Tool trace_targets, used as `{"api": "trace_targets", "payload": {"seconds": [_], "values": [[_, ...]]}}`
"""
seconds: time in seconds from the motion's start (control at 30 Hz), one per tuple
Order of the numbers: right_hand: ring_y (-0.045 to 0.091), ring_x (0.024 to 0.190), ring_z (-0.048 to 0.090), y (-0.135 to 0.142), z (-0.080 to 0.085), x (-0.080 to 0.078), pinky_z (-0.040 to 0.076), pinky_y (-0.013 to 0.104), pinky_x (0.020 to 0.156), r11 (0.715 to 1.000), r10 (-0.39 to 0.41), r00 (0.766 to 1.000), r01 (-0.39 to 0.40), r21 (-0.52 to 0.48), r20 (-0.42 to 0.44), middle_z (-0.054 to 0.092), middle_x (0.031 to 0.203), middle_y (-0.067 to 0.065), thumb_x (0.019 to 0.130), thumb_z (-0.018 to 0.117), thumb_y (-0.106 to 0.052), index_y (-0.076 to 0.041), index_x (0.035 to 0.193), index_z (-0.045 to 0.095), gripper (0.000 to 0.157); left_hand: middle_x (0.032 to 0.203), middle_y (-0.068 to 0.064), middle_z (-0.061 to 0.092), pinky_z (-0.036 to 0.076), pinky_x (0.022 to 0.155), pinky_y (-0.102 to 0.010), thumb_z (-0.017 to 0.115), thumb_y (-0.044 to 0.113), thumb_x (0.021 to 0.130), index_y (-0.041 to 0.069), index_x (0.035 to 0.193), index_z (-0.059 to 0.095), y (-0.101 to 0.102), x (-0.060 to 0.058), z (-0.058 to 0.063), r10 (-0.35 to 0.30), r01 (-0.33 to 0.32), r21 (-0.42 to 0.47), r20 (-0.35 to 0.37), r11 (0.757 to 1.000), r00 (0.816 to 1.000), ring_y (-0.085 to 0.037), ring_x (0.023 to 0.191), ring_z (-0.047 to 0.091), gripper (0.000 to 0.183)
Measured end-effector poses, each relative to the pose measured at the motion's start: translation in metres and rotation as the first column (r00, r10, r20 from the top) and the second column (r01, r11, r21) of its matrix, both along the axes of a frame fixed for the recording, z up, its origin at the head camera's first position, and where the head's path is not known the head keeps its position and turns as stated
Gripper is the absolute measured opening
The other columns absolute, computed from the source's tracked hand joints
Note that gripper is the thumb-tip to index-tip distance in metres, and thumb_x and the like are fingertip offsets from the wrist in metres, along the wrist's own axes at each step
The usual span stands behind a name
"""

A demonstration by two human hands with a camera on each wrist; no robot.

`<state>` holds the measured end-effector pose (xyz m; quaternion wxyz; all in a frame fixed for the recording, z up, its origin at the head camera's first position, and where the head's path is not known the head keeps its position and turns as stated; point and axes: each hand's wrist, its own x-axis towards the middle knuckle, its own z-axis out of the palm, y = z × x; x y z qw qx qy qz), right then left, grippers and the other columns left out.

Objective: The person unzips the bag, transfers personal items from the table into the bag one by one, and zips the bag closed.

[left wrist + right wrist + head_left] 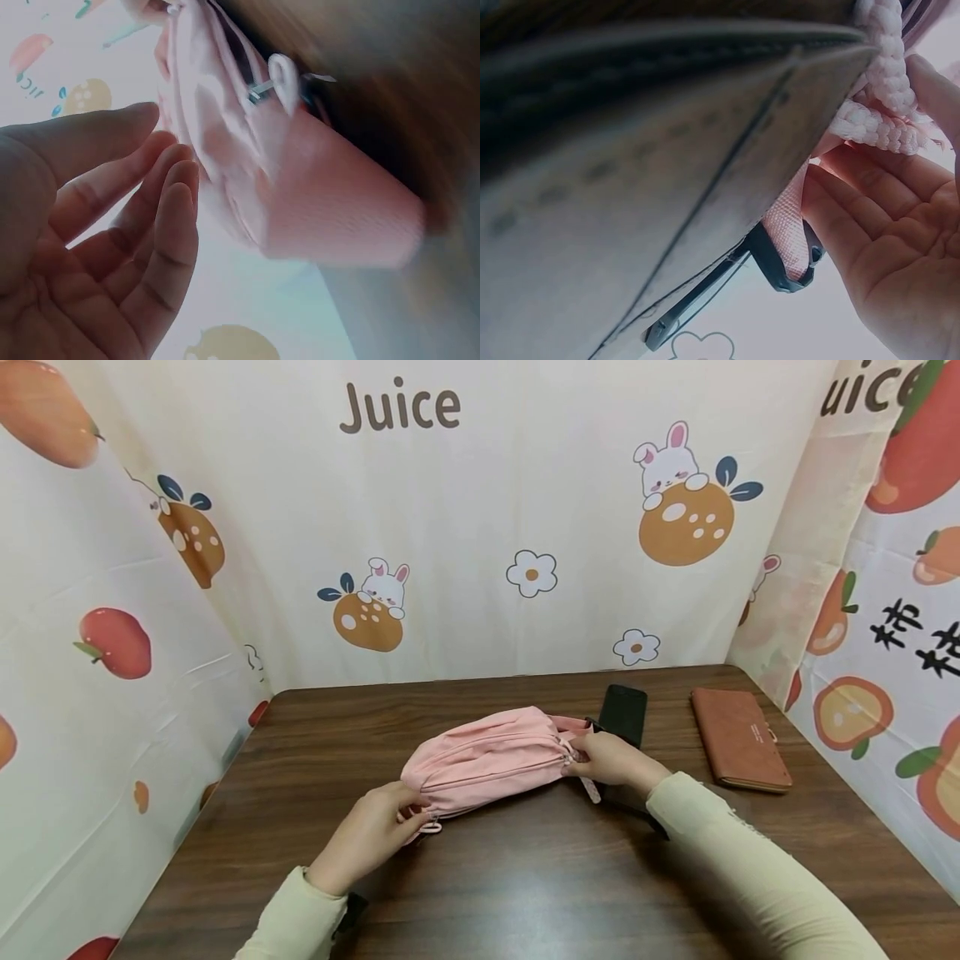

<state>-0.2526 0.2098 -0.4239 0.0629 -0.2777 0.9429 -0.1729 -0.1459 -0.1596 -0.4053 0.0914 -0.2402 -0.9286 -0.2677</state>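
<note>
A pink waist bag (487, 752) lies on the table, its long zippers running from side to side. At its left end is my left hand (371, 827), close to a zipper pull (285, 81). In the left wrist view the thumb and loosely bent fingers stand apart, with nothing between them. My right hand (615, 758) pinches the bag's right end between thumb and fingers. Beside these fingers hang a pale braided cord (889, 60) and a pink strap with a black buckle (769, 262). A dark gap shows along one zipper in the left wrist view.
Behind the right hand lies a black phone (625, 710). A brown zipped wallet (738, 735) rests on the table (525, 877) farther right. A stitched, leather-like surface (645, 172) fills much of the right wrist view. Printed cloth (480, 527) hangs around the table.
</note>
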Motion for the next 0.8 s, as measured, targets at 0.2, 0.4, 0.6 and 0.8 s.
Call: {"api": "trace_targets", "payload": {"seconds": [0.2,0.4,0.6,0.8], "values": [[0.007,0.056,0.042,0.0,-0.001,0.0,0.033,0.023,0.055,1.0,-0.004,1.0,0.004,-0.008,0.015,0.045,0.062,-0.005,0.09,0.07,-0.031,-0.014,0.075,0.053,0.028,0.09,0.002,0.07,0.054,0.071,-0.024,0.076,0.011,0.083,0.011,0.096,0.074,0.023,-0.008,0.0,-0.051,0.053,0.017,-0.11,0.998,0.993,-0.008,0.079,0.065,0.013],[0.007,0.054,0.04,-0.001,0.001,-0.001,0.032,0.022,0.053,1.0,0.0,1.0,0.0,-0.015,0.022,0.043,0.06,-0.006,0.089,0.07,-0.031,-0.014,0.075,0.055,0.027,0.093,-0.001,0.07,0.054,0.081,-0.03,0.076,0.01,0.082,0.007,0.098,0.072,0.044,-0.019,-0.004,-0.135,0.129,-0.041,-0.237,0.991,0.962,-0.013,0.089,0.065,0.016],[0.007,0.055,0.041,-0.002,0.001,-0.001,0.033,0.022,0.054,1.0,0.007,1.0,-0.007,-0.013,0.023,0.044,0.061,-0.005,0.09,0.07,-0.031,-0.014,0.076,0.054,0.026,0.093,-0.001,0.068,0.053,0.084,-0.031,0.076,0.012,0.083,0.007,0.096,0.072,0.061,-0.025,-0.007,-0.196,0.167,-0.114,-0.321,0.979,0.927,-0.016,0.09,0.063,0.015],[0.008,0.056,0.041,-0.002,0.001,-0.001,0.033,0.023,0.055,1.0,-0.007,1.0,0.007,-0.008,0.029,0.044,0.062,-0.005,0.09,0.07,-0.031,-0.014,0.076,0.053,0.027,0.09,0.003,0.064,0.053,0.078,-0.03,0.077,0.018,0.083,0.013,0.093,0.071,0.074,-0.032,-0.009,-0.204,0.141,-0.203,-0.332,0.969,0.921,-0.015,0.086,0.06,0.013]]}}
